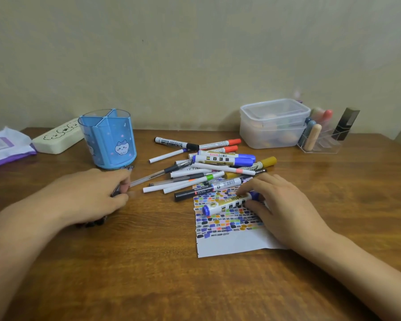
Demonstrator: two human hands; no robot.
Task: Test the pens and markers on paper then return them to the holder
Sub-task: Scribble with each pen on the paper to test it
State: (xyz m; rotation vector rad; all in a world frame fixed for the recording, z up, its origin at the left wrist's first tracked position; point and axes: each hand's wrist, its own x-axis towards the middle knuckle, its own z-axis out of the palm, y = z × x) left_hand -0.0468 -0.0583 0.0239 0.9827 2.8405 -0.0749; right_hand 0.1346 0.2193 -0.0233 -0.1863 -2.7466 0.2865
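A blue divided pen holder [109, 140] with a cartoon cat stands empty at the left of the wooden table. A heap of pens and markers [213, 165] lies at the centre. Below the heap lies a sheet of paper [232, 237] covered in coloured test marks. My right hand [280, 209] grips a blue-capped marker [227, 202] that lies on the paper, its cap pointing left. My left hand [95, 195] is curled round a bundle of dark pens [123, 179] just in front of the holder.
A cream pencil case [58, 137] and a purple-and-white packet [5, 147] lie at the back left. A lidded clear plastic box [273, 123] and a clear organiser [320, 137] with small items stand at the back right, against the wall.
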